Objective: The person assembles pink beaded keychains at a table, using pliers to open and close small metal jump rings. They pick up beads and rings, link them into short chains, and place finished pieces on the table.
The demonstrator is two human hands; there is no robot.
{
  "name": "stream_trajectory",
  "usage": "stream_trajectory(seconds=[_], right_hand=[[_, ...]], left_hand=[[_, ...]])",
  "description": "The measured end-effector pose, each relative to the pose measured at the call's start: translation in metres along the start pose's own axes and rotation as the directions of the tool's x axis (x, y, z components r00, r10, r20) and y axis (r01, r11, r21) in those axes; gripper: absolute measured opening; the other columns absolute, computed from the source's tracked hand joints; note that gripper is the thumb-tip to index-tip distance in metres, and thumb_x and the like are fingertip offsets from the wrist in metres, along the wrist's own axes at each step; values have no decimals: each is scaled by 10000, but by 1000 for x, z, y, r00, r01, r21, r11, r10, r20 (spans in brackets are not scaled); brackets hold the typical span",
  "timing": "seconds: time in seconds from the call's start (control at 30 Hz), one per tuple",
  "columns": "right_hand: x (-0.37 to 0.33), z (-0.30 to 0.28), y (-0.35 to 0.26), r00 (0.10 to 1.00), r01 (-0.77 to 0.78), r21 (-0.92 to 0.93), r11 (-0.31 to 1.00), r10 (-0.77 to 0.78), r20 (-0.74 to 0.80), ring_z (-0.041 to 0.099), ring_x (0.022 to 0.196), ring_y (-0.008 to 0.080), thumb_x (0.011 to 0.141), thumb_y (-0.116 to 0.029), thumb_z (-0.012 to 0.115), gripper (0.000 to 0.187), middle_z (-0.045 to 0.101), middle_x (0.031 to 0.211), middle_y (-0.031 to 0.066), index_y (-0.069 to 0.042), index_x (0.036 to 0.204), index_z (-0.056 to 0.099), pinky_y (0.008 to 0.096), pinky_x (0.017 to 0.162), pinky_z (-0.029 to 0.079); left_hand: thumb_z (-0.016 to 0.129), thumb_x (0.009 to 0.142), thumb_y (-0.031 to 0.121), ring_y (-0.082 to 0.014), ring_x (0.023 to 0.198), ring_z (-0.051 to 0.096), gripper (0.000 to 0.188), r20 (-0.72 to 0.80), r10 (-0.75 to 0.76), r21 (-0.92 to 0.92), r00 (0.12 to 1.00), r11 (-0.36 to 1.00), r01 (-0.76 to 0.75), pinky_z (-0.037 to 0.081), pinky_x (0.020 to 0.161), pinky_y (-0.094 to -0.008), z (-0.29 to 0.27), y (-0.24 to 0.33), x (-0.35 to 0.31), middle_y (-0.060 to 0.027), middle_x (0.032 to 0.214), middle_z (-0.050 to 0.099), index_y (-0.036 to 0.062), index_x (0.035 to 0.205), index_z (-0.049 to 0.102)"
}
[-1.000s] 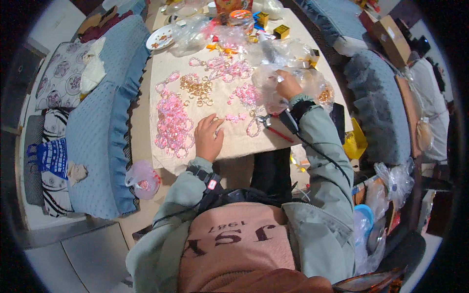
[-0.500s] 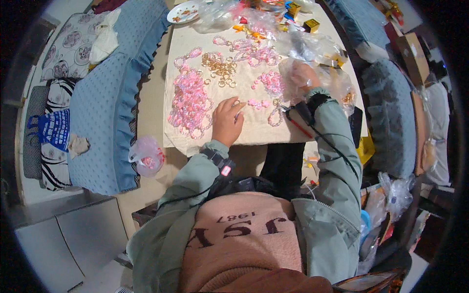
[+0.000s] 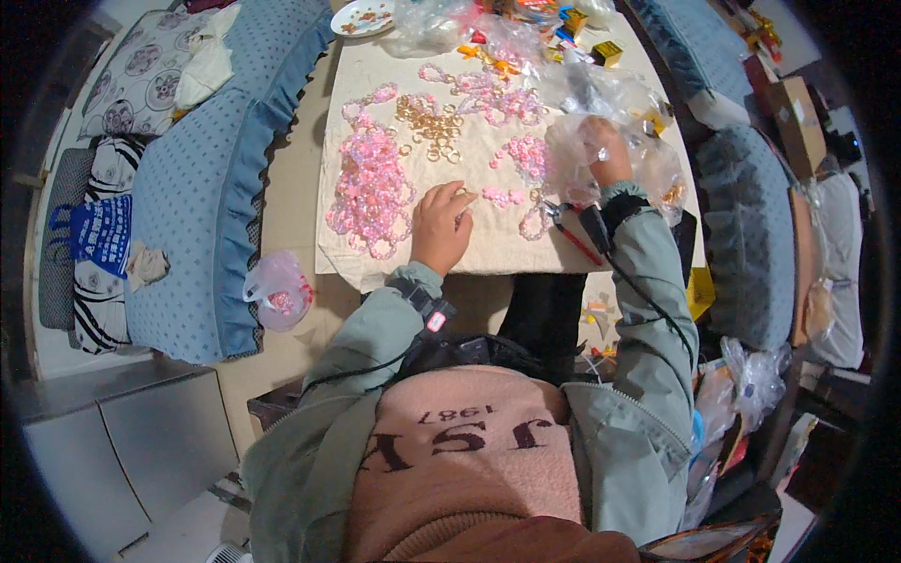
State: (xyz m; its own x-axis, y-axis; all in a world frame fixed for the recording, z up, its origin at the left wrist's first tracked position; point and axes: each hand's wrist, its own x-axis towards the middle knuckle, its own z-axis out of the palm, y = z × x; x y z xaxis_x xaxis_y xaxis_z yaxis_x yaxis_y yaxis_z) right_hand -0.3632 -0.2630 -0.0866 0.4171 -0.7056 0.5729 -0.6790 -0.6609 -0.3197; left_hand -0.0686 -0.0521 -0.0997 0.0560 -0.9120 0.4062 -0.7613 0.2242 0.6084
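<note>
My left hand (image 3: 441,225) rests palm down on the cream cloth of a low table (image 3: 488,246), fingers loosely curled, just right of a big heap of pink bead chains (image 3: 373,192). My right hand (image 3: 605,150) is closed on a clear plastic bag (image 3: 601,127) at the table's right side. Gold rings (image 3: 432,131) lie in a pile at the middle, with more pink bead pieces (image 3: 526,155) beside them. Red-handled pliers (image 3: 571,235) lie near the front edge, by my right wrist.
Blue quilted cushions (image 3: 202,206) flank the table on the left, and more (image 3: 741,225) on the right. A small plastic bag with pink bits (image 3: 279,293) lies on the floor at left. A plate (image 3: 361,17) and coloured packets (image 3: 582,23) crowd the far end.
The view has shifted so the table sits higher in frame. My right hand went from the bead pieces into the clear bag and gripped it. My left hand stayed on the cloth.
</note>
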Motion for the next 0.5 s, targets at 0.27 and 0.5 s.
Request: stream_trajectory(seconds=[0.27, 0.5], right_hand=[[0, -16, -7, 997, -71, 45, 996, 72, -35, 613, 977, 420, 833, -13, 539, 157, 633, 1009, 189, -39, 961, 627, 475, 809, 504], [-8, -23, -13, 986, -132, -125, 983, 117, -120, 639, 939, 398, 890, -55, 552, 108, 661, 988, 176, -45, 930, 651, 453, 797, 517]], left_hand=[[656, 823, 80, -293, 1215, 547, 292, 1, -11, -13, 1000, 1000, 11, 426, 1017, -440, -1, 1, 2, -77, 1271, 634, 119, 1103, 729], [645, 821, 45, -327, 1165, 569, 300, -9, 13, -6, 1000, 1000, -13, 460, 1006, -428, -2, 2, 2, -122, 1242, 642, 92, 1105, 730]])
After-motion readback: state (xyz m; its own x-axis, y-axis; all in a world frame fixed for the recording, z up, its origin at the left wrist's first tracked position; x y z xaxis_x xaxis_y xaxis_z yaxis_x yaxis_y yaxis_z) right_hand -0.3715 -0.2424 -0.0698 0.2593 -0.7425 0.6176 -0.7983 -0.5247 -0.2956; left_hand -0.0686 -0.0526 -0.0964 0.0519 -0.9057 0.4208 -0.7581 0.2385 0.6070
